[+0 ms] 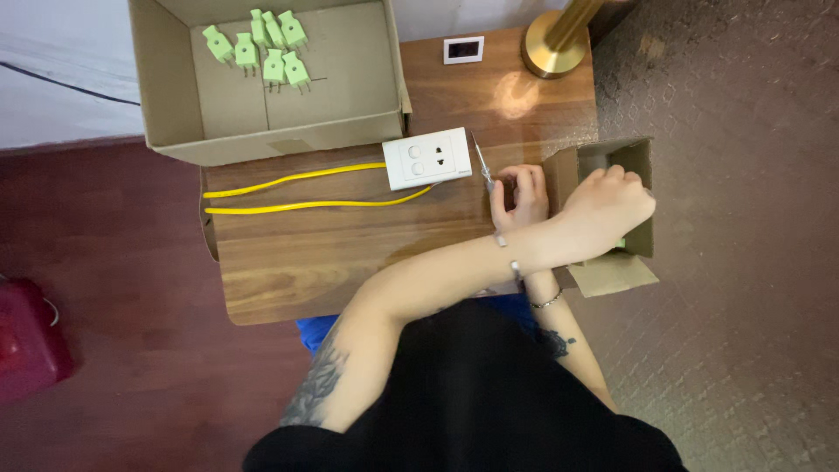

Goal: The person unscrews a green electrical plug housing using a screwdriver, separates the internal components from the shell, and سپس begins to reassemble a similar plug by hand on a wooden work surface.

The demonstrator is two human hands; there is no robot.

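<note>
My left hand (609,205) reaches across my right forearm into a small open cardboard box (636,156) at the table's right edge. Its fingers curl down inside the box, and what they touch is hidden; a bit of green shows beneath the wrist. My right hand (521,196) rests on the wooden table (350,253) and grips a thin screwdriver (480,161), whose tip points towards a white socket plate (427,157). Two yellow wires (297,206) run left from the plate.
A large open cardboard box (175,114) at the back left holds several light green plugs (262,48). A brass lamp base (555,44) and a small white frame-like part (463,50) stand at the back. A red object (26,341) sits on the floor, left.
</note>
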